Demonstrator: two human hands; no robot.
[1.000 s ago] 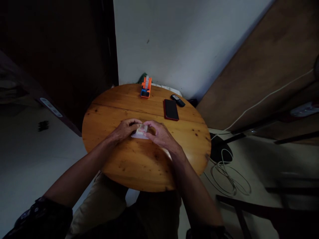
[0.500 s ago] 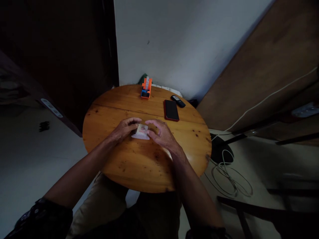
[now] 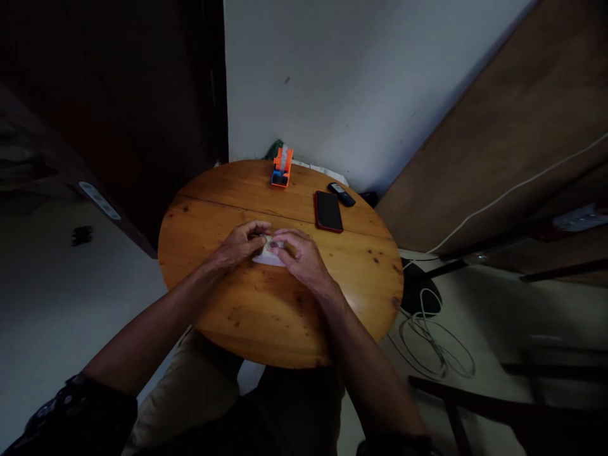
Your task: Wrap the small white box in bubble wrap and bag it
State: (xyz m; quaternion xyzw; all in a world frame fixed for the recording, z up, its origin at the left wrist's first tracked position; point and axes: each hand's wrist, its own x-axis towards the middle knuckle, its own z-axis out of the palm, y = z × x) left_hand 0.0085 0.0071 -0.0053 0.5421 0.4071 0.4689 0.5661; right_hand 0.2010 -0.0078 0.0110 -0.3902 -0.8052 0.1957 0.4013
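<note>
A small whitish packet (image 3: pixel 268 259) with a faint printed patch is on the wooden table in front of me. What is inside it cannot be made out. My left hand (image 3: pixel 244 244) grips the packet's left side, its thumb on top and its fingers curled behind the far edge. On the right side, the thumb and fingertips of my right hand (image 3: pixel 301 254) close over the packet. Both hands hide much of its upper part.
The round wooden table (image 3: pixel 266 304) stands against a pale wall. Toward its far side are an orange tape dispenser (image 3: pixel 283 166), a dark tablet or phone in a red case (image 3: pixel 328 211) and a black handset (image 3: pixel 341 194). A coiled cable (image 3: pixel 439 342) lies on the floor at right.
My right hand has come in to the left, its thumb and fingers closing over the packet. My left hand stays at the packet's left side. The view has shifted slightly.
</note>
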